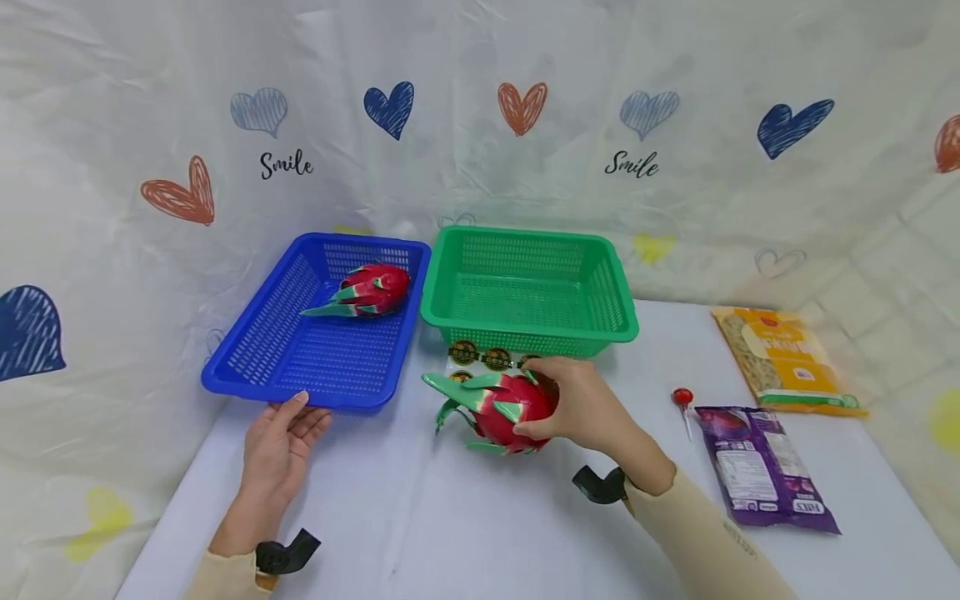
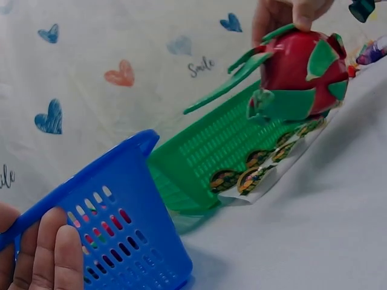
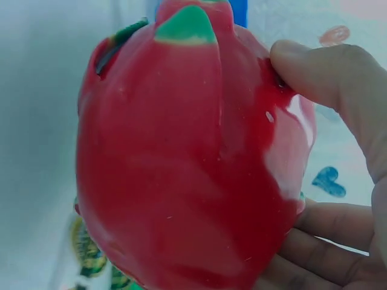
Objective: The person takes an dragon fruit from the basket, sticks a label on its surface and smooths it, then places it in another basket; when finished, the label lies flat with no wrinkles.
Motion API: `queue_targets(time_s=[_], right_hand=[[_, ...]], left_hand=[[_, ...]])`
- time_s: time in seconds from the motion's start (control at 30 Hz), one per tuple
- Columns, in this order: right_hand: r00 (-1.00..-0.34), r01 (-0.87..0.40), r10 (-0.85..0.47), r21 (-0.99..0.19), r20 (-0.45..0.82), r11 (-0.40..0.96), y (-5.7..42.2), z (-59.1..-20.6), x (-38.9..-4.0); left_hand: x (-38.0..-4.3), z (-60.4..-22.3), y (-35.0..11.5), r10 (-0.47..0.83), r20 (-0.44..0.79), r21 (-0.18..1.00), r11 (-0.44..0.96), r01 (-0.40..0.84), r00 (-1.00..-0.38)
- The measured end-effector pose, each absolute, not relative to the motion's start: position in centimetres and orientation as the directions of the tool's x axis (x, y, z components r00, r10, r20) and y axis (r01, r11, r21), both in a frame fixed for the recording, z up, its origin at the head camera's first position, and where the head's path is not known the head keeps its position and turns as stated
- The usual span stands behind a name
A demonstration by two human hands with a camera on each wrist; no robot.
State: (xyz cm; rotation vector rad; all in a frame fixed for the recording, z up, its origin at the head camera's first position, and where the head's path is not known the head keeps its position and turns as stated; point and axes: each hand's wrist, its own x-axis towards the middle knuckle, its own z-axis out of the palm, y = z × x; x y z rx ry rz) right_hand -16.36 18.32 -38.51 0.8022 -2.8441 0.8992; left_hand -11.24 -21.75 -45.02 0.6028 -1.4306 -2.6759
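Nearest the right wrist camera, one red dragon fruit [image 3: 175, 151] sits in my right hand [image 1: 581, 404], thumb and fingers gripping it, in front of the green basket [image 1: 525, 334]. My left hand [image 1: 277, 450] pinches the blue basket [image 1: 345, 358] rim. I'd best steady that rim and guard the long leaves [image 1: 455, 390] from snagging.

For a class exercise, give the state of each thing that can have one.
Left grip: pinches blue basket's rim
Right grip: holds near dragon fruit
Near dragon fruit: held, outside both baskets
Far dragon fruit: lying in blue basket
Blue basket: holding far dragon fruit
Green basket: upright
Sticker sheet: partly hidden
Lollipop: lying down
Purple packet: lying flat
Yellow packet: lying flat
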Motion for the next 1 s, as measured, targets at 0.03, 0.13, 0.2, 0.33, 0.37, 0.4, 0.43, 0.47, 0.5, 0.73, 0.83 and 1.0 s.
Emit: queue_targets(time_s=[0.03,0.13,0.2,0.33,0.37,0.4,0.43,0.47,0.5,0.73,0.83,1.0], right_hand=[[-0.867,-0.487,-0.462,-0.523,0.189,0.699,18.7,-38.7,-16.1],[-0.877,-0.464,-0.455,-0.523,0.156,0.715,19.8,-39.3,-15.1],[-0.879,-0.458,-0.455,-0.520,0.144,0.721,20.5,-39.5,-14.5],[-0.877,-0.467,-0.456,-0.487,0.151,0.738,21.6,-39.5,-13.3],[-0.878,-0.468,-0.454,-0.479,0.154,0.743,21.8,-39.5,-13.1],[-0.879,-0.467,-0.451,-0.469,0.155,0.749,22.0,-39.4,-12.8],[-0.883,-0.460,-0.444,-0.463,0.151,0.758,22.1,-39.3,-12.5],[-0.888,-0.451,-0.436,-0.457,0.144,0.767,22.3,-39.2,-12.3],[-0.893,-0.441,-0.429,-0.454,0.135,0.774,22.4,-39.2,-12.0],[-0.902,-0.419,-0.418,-0.431,0.102,0.799,22.3,-39.6,-10.5],[-0.905,-0.417,-0.412,-0.426,0.110,0.803,21.8,-39.8,-10.2],[-0.910,-0.410,-0.393,-0.416,0.131,0.812,21.2,-40.0,-9.8]], left_hand=[[-11.2,-45.0,-21.8,-0.223,-0.319,0.808,-0.572,-0.141,-0.921],[-11.2,-45.0,-21.7,-0.221,-0.330,0.808,-0.570,-0.153,-0.918],[-11.2,-44.9,-21.7,-0.219,-0.333,0.810,-0.564,-0.159,-0.917],[-11.3,-44.9,-21.5,-0.220,-0.332,0.813,-0.560,-0.160,-0.917],[-11.3,-44.9,-21.5,-0.220,-0.329,0.813,-0.561,-0.157,-0.919],[-11.3,-44.8,-21.4,-0.221,-0.325,0.813,-0.563,-0.152,-0.920],[-11.4,-44.8,-21.4,-0.222,-0.320,0.813,-0.563,-0.147,-0.921],[-11.4,-44.8,-21.3,-0.223,-0.316,0.812,-0.566,-0.142,-0.922],[-11.4,-44.8,-21.3,-0.222,-0.313,0.811,-0.569,-0.138,-0.923],[-11.2,-44.8,-21.7,-0.216,-0.306,0.777,-0.619,-0.113,-0.927],[-11.2,-44.9,-21.9,-0.227,-0.289,0.770,-0.632,-0.085,-0.930],[-11.3,-45.1,-21.4,-0.226,-0.272,0.777,-0.625,-0.076,-0.935]])
